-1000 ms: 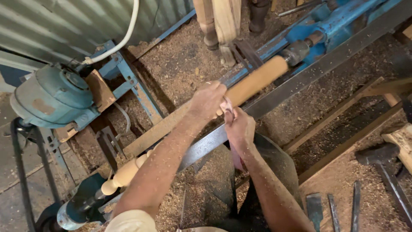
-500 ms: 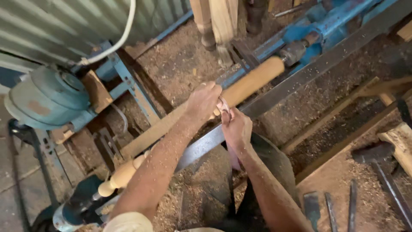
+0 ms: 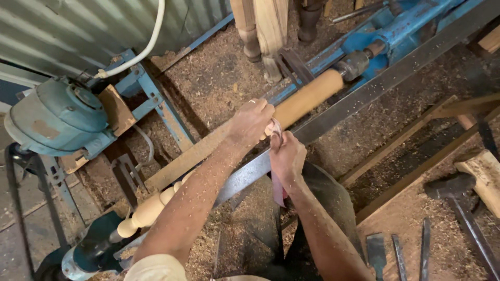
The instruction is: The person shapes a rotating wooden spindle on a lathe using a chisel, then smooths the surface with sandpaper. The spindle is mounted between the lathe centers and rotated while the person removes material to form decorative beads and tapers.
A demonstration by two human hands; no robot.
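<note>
The wooden spindle [image 3: 307,99] sits mounted lengthwise on the blue lathe [image 3: 385,39]. We see the left hand [image 3: 251,122] closed over it, the right hand [image 3: 285,158] just beside, pinching a strip of sandpaper [image 3: 276,130] against the wood, above the steel rail [image 3: 396,78].

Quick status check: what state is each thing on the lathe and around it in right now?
Wooden spindle: mounted between lathe centres, partly shaped.
Left hand: resting on the spindle.
Right hand: gripping a thin strip against the spindle.
Motor: running or not, cannot tell.
Chisels: lying unused among sawdust.
</note>
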